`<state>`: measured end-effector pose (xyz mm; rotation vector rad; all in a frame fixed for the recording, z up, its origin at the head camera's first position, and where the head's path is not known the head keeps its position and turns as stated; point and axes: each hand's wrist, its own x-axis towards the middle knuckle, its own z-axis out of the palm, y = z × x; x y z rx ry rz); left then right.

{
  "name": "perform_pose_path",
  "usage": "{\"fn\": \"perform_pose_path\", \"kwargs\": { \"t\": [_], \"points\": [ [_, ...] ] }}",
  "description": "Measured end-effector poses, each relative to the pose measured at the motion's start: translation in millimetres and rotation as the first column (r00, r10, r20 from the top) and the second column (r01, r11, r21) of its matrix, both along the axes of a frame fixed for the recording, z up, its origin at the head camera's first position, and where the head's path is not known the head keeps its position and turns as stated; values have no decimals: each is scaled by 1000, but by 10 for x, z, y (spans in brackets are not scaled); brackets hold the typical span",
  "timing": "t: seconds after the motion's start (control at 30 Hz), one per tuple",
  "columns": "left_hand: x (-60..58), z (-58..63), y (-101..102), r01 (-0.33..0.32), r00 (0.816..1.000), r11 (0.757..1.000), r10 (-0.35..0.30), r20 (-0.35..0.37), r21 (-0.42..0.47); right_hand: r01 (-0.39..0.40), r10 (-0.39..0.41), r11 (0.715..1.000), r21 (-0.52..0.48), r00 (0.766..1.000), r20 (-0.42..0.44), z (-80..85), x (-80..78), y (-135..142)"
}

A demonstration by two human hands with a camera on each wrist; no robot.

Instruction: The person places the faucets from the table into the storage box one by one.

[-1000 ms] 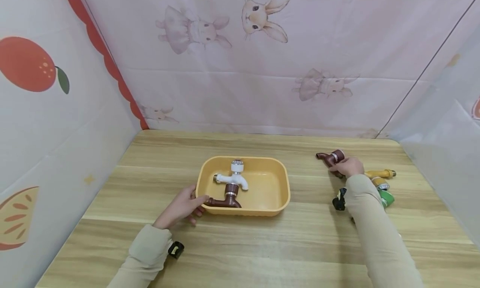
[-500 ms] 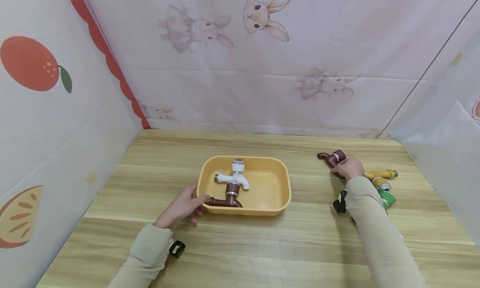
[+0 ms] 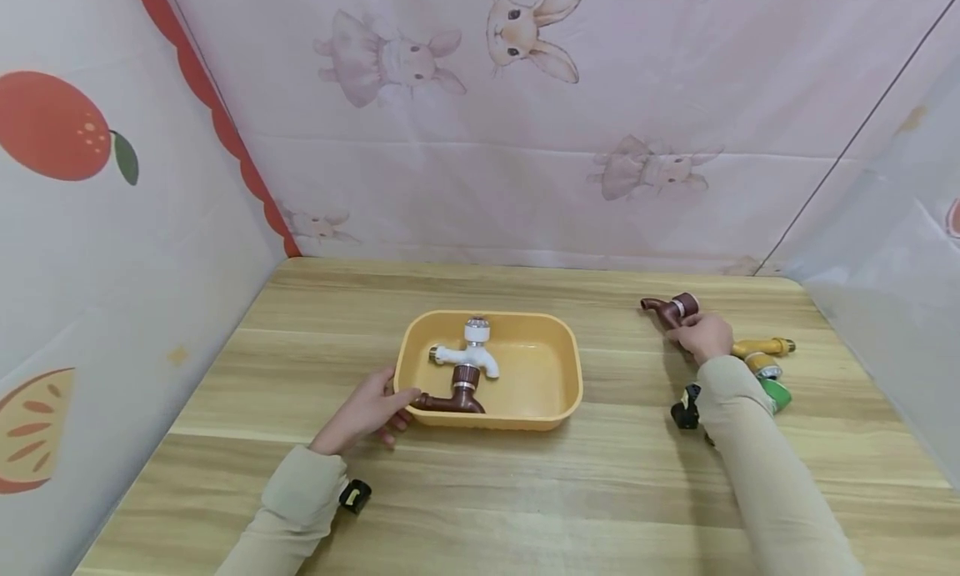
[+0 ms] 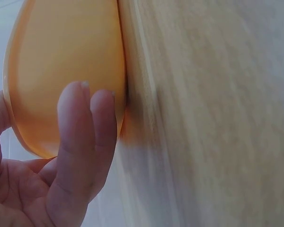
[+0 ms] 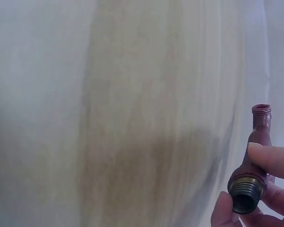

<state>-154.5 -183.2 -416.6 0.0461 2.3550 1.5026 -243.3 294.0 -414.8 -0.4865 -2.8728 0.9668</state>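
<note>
My left hand [image 3: 367,409] grips the near left corner of a yellow plastic basin [image 3: 528,423]; in the left wrist view the thumb is at its rim and fingers lie along the outer wall [image 4: 71,47]. Inside the basin lie a white tap [image 3: 467,358] and a dark brown tap [image 3: 453,403], touching or nearly so. Over at the right, my right hand [image 3: 703,338] pinches another dark brown tap [image 3: 667,311] between thumb and fingers. The right wrist view shows this held tap [image 5: 259,137] with its threaded end towards the camera, raised above the tabletop.
Beside the right forearm lie a yellow tap [image 3: 763,355] and a green item [image 3: 777,393], partly hidden by the sleeve. The wooden table [image 3: 525,509] meets a printed curtain wall [image 3: 480,201] at the back, with more sheets at both sides.
My right hand has moved slightly right and away from me with the brown tap. The left hand and the basin stay almost where they were.
</note>
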Motion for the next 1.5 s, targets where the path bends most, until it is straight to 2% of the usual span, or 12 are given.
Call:
{"fn": "perform_pose_path", "kwargs": {
  "t": [0.27, 0.43, 0.6, 0.97, 1.2, 1.5],
  "points": [
    [0, 10, 6, -9, 1000, 1000, 9, 6, -7, 9, -12, 999, -36, 997, -81, 5, 52, 28],
    [5, 13, 11, -21, 1000, 1000, 21, 18, -5, -20, 13, 998, -57, 992, -129, 21, 68, 40],
    [10, 14, 15, -28, 999, 1000, 28, 22, -8, -54, 49, 998, -29, 984, -173, 50, 107, 33],
    [14, 23, 14, -19, 1000, 1000, 19, 13, 1, -91, 85, 995, -29, 983, -162, 139, 188, 5],
    [7, 29, 8, 10, 1000, 1000, -10, 9, 17, -120, 113, 992, -28, 977, -181, 222, 235, -28],
    [-12, 19, 9, -7, 1000, 1000, 7, 17, 2, -138, 121, 988, -76, 974, -193, 352, 288, -143]
  ]
}}
